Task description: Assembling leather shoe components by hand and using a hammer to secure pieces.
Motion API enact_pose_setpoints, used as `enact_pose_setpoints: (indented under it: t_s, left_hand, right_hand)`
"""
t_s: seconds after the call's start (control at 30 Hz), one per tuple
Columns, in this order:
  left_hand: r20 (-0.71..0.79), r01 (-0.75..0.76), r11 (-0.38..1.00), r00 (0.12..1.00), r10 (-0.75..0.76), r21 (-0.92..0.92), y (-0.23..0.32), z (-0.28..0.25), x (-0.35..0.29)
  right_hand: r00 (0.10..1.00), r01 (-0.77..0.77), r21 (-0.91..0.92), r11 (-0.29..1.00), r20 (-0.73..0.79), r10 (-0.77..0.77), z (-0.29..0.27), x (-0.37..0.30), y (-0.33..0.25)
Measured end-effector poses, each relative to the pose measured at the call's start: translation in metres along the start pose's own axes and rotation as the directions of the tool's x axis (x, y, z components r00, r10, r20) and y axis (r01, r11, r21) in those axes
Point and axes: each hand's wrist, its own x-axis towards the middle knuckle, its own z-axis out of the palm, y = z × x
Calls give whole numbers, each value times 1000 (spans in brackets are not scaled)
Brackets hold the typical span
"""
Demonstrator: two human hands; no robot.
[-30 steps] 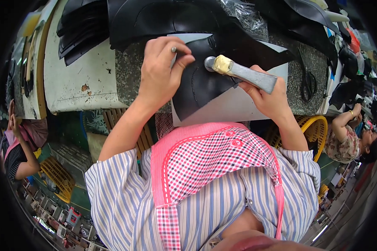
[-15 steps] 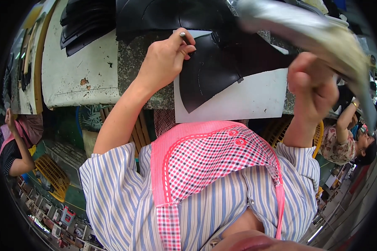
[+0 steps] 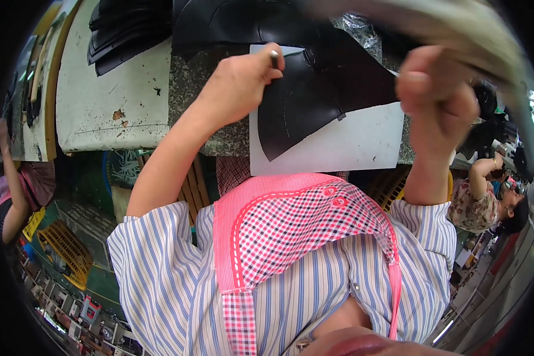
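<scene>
My left hand (image 3: 237, 86) is closed in a pinch around a metal-ended hand punch (image 3: 274, 58), held near the left edge of a black leather piece (image 3: 314, 98). Dashed lines run across that leather, and a small tab sticks out at its lower edge. Beneath it lies a white board (image 3: 356, 142), which reaches past the table's near edge. My right hand (image 3: 439, 98) is raised to the right of the leather, fingers wrapped round a large pale mallet-like tool (image 3: 486, 32). Motion blurs the tool, so its exact shape cannot be made out. The punch's lower tip is hidden behind my fingers.
A larger black leather sheet (image 3: 237, 24) lies beyond, on a speckled stone slab (image 3: 187, 77). Stacked black pieces (image 3: 121, 41) sit at the far left. Clear plastic (image 3: 362, 32) is behind the leather. Co-workers (image 3: 480, 196) are at both sides; a yellow basket (image 3: 65, 249) stands lower left.
My right hand and the pale tool have risen a little, away from the leather. My left hand keeps the punch at nearly the same spot, slightly further right.
</scene>
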Motion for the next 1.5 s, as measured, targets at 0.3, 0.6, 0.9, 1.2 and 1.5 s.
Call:
enact_pose_setpoints:
  t_s: [0.3,0.6,0.9,1.2,1.5]
  left_hand:
    - [-311,-113,976,935,169,188,-1,-16,15]
    - [-405,76,601,804,435,795,-22,-44,38]
    - [-301,-96,511,711,636,854,-29,-55,44]
    - [-224,87,696,912,-345,-713,32,-21,16]
    - [-467,-26,968,872,144,249,16,22,-27]
  right_hand:
    - [983,-66,-749,660,66,174,6,-14,63]
    - [899,-414,-678,607,-409,157,-85,6,92]
    - [732,-537,-176,825,-584,351,-134,-4,129]
    - [914,-350,268,898,-115,390,-41,-58,13]
    - [882,-377,-329,866,158,444,24,-69,42]
